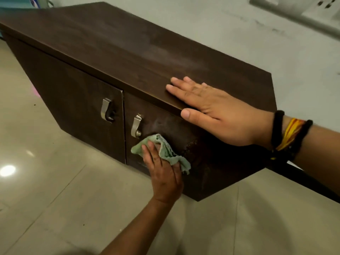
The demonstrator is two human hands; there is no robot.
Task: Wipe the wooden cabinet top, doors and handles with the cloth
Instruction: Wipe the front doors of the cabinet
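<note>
A dark brown wooden cabinet (117, 45) stands on the floor against the wall, with a dusty top. It has two doors, each with a curved metal handle: the left handle (106, 110) and the right handle (136, 126). My left hand (162, 172) presses a crumpled pale green cloth (166, 150) against the right door (165, 126), just below and right of its handle. My right hand (215, 111) lies flat, fingers spread, on the front right edge of the top, thumb over the edge. Black and yellow threads circle that wrist.
Glossy beige floor tiles (55, 190) spread in front of the cabinet. A pale wall (239, 43) runs behind it, with a switch and socket panel (301, 6) at the upper right. A dark bar (312, 183) crosses under my right forearm.
</note>
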